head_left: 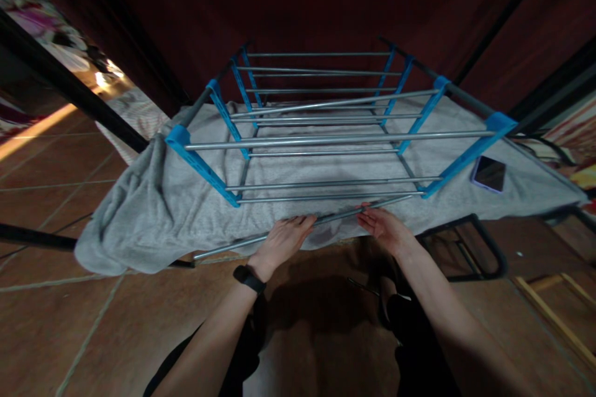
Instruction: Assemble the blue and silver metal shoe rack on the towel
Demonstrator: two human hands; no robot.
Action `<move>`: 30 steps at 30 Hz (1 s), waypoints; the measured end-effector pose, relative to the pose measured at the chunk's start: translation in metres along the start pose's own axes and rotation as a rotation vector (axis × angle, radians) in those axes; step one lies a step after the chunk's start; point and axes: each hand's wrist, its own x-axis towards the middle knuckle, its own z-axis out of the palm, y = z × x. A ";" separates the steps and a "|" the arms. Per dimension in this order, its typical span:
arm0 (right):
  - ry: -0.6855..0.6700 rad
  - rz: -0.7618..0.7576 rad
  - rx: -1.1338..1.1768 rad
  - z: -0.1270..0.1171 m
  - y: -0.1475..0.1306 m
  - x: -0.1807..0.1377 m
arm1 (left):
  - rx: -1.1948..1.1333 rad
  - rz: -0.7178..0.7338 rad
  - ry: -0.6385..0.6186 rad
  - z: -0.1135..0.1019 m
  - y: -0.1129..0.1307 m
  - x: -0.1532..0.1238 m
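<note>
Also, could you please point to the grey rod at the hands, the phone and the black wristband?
Grey rod (338,216), head view: its middle stretch.
Phone (490,173), head view: its dark screen.
Black wristband (250,279), head view: its outer side.

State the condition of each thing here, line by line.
Metal rod: slanted, held
Left hand: holding the rod
Right hand: pinching the rod
Grey blanket: spread, rumpled at left
Rack: standing on the blanket
Phone: lying flat, screen dark
Wristband: worn on left wrist
</note>
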 end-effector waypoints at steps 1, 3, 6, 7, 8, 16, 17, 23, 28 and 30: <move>0.003 -0.001 0.001 0.000 -0.001 0.000 | 0.002 -0.006 0.005 0.000 0.000 0.000; 0.024 -0.008 0.008 -0.002 -0.006 0.001 | 0.000 -0.017 0.013 0.001 -0.001 -0.001; 0.063 -0.030 0.024 -0.009 -0.015 0.002 | -0.007 -0.027 0.010 0.001 -0.004 -0.001; 0.078 -0.038 0.030 -0.011 -0.019 0.003 | -0.007 -0.030 0.008 0.001 -0.005 -0.002; 0.095 -0.044 0.035 -0.014 -0.022 0.004 | -0.006 -0.034 0.008 0.001 -0.006 -0.002; 0.208 -0.124 0.059 -0.031 -0.040 0.008 | 0.000 -0.040 -0.006 0.001 -0.007 -0.003; 0.224 -0.133 0.063 -0.032 -0.042 0.008 | -0.007 -0.035 -0.004 0.002 -0.008 -0.003; 0.302 -0.277 0.041 -0.036 -0.045 0.006 | -0.013 -0.031 0.037 0.008 -0.012 -0.007; 0.277 -0.335 0.002 -0.034 -0.047 0.002 | -0.005 -0.036 0.011 0.007 -0.012 -0.007; 0.268 -0.332 0.005 -0.034 -0.048 0.001 | -0.005 -0.043 0.004 0.006 -0.013 -0.006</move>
